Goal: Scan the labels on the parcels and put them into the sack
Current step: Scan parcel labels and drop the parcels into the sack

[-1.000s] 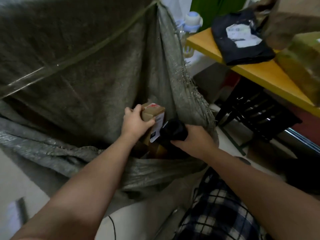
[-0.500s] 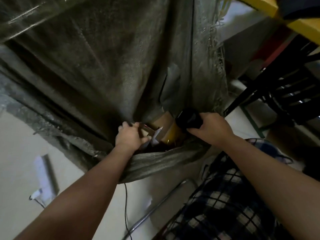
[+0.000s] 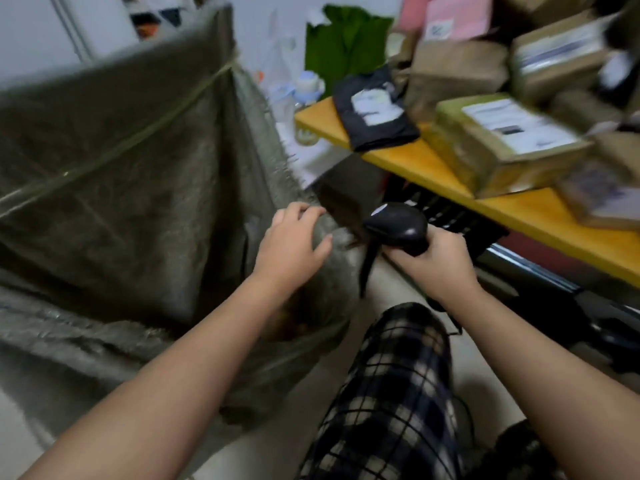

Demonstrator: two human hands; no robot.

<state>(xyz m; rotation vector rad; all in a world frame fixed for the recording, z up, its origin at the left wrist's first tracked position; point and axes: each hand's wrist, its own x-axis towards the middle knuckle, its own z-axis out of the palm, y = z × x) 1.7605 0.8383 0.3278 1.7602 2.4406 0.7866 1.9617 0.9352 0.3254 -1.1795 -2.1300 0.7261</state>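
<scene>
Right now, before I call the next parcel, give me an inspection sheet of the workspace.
Surface: yellow table, near edge bare, back crowded.
Job's things: grey sack open beside the table; black scanner; black parcel and brown box, both labelled, on the table; more parcels behind, blurred.
Clutter: bottles and green bag past the table's end.
Hands: left hand empty, fingers relaxed, above the sack's mouth; right hand grips the scanner.
Cables: dark lead hangs below the scanner, blurred.
Surroundings: pale floor, black frame under the table, plaid trousers.
</scene>
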